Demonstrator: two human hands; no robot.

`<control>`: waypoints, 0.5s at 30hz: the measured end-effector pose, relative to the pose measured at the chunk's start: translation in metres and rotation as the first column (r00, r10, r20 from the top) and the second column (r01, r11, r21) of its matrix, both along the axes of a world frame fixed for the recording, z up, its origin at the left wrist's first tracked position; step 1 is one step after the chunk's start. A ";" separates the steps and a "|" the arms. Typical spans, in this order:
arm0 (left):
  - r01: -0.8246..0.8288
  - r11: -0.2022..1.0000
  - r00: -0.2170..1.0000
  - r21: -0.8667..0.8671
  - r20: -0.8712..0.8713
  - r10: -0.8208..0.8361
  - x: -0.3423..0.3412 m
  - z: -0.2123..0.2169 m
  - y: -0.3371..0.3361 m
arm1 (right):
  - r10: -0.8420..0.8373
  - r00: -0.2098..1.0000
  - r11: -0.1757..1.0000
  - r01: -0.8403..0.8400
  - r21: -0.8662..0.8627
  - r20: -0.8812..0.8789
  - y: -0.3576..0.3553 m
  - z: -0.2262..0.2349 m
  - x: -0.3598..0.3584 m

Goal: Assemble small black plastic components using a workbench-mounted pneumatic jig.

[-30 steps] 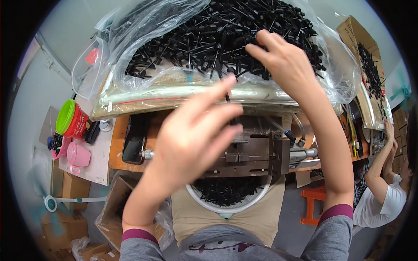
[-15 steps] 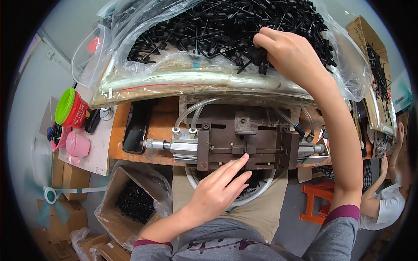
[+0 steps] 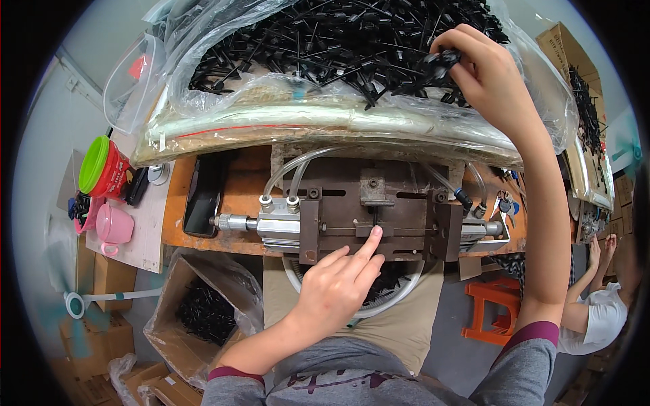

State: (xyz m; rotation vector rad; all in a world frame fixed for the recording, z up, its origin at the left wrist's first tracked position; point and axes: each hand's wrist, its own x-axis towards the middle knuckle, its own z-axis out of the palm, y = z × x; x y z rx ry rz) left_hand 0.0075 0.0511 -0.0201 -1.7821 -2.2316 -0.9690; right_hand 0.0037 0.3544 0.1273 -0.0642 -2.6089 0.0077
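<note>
My left hand (image 3: 335,284) reaches over a brown metal fixture (image 3: 338,177) with its fingers stretched out. The index fingertip rests at the fixture's middle block, just in front of a thin black stem (image 3: 376,215); whether it presses on that part I cannot tell. Above the heap, my right hand (image 3: 491,74) is closed in a pinch on a black plastic part (image 3: 443,61), whose far end is partly hidden by the fingers. Beneath it lies a large heap of similar black stemmed parts (image 3: 318,51), spread over clear plastic sheeting (image 3: 223,101).
Silver air cylinders (image 3: 279,225) with clear hoses flank the fixture. A black tray (image 3: 203,196), pink cup (image 3: 114,223) and red-green tub (image 3: 101,166) stand left. Below are a lined carton (image 3: 159,331) of black parts and an orange stool (image 3: 487,308). Another person (image 3: 596,318) sits at right.
My right hand has lifted and shifted right, and a black plastic part now shows in its fingers. My left index finger has moved slightly left and up; the other fingers have curled a little.
</note>
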 end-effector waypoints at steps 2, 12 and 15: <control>0.008 1.000 1.000 0.003 -0.009 -0.008 0.000 -0.002 0.001 | 0.041 0.989 0.983 -0.065 -0.171 -0.140 0.018 -0.009 0.001; 0.038 0.997 0.999 -0.075 0.017 -0.036 -0.002 0.011 -0.002 | 0.012 0.999 0.515 -0.042 -0.856 -0.042 0.010 -0.003 0.003; 0.067 0.995 0.991 0.069 0.110 -0.074 -0.005 0.028 0.003 | 0.037 0.998 0.438 -0.065 -0.897 -0.054 0.017 -0.005 -0.002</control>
